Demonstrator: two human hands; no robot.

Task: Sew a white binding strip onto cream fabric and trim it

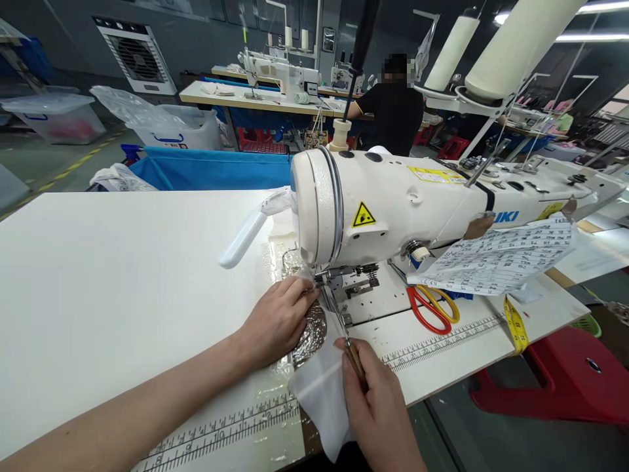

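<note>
A white sewing machine (383,203) stands on the table, its needle area just above my hands. My left hand (282,314) lies beside the presser foot with the fingers bent together, pinching white fabric (322,393) near the needle. My right hand (373,406) is closed round the wooden handle of an awl (354,362); its thin metal shaft points up towards the presser foot. The fabric hangs down over the table's front edge between both hands. The awl's tip and the fabric's far end are hard to make out among the machine parts.
Scissors with red and yellow handles (430,314) lie right of the needle area. Nearby are a handwritten sheet (496,255) and a yellow tape measure (515,328). A red stool (565,380) is at lower right. Behind, a person in black (393,115) sits among other machines.
</note>
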